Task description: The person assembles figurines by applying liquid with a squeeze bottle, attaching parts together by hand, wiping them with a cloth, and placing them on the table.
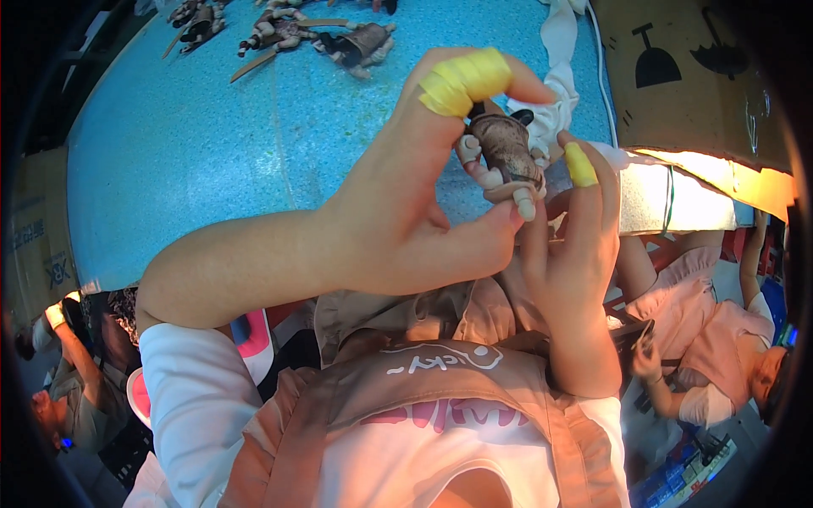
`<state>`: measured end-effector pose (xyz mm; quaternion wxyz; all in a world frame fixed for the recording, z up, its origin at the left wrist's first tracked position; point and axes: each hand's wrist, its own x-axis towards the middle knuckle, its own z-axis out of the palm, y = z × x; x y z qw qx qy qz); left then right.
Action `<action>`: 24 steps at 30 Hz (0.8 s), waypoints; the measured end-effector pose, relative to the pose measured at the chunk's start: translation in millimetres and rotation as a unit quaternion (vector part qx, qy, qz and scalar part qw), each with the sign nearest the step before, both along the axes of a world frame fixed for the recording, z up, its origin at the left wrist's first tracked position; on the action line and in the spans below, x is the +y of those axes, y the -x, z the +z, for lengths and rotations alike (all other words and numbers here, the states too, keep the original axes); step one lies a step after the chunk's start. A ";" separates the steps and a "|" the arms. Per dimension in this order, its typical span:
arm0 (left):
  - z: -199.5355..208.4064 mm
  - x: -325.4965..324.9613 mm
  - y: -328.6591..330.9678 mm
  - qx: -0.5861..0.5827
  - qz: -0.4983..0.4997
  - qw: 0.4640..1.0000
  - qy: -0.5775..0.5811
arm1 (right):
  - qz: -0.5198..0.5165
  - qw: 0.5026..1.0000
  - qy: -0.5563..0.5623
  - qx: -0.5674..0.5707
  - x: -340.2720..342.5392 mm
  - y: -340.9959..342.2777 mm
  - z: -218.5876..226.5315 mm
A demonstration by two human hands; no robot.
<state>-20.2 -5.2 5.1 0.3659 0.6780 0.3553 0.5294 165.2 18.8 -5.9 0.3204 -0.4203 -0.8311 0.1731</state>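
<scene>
Holding the figure (506,151) in the left hand (415,186), above the blue desk (212,152) and toward its near right edge. Grip on the left pinching the figure, with thumb tip against its pale lower end and taped index finger curled past its dark top. Bringing the right hand (576,245) close alongside, fingers bent; impossible to tell from this angle whether pinching a pale limb or merely resting near it. At risk of twisting or slipping out if squeezed mainly at the ends, given the small, rounded parts. Liable also to bend or detach a thin limb if pressed too hard, perhaps through poor feel under the yellow tape (464,82). If dropped, apt to bounce off the desk onto the brown apron (339,398), or to catch on the white cloth (559,51) just behind. Well apart from the other figures (360,46) at the far side.
</scene>
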 end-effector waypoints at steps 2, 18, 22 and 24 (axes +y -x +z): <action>1.3 1.4 1.9 -0.020 0.017 1.000 -0.016 | 0.020 0.992 -0.124 -0.033 5.5 7.5 0.3; -3.9 5.4 2.5 -0.017 0.043 0.998 -0.048 | 0.082 0.993 0.082 -0.003 -14.0 -16.9 30.5; -3.9 7.2 -5.9 0.056 0.000 0.992 -0.109 | -0.001 0.962 0.122 0.244 -19.9 -8.7 43.7; -2.9 3.1 -6.4 0.092 -0.008 0.989 -0.113 | 0.164 0.979 0.052 0.109 -8.4 -3.1 43.5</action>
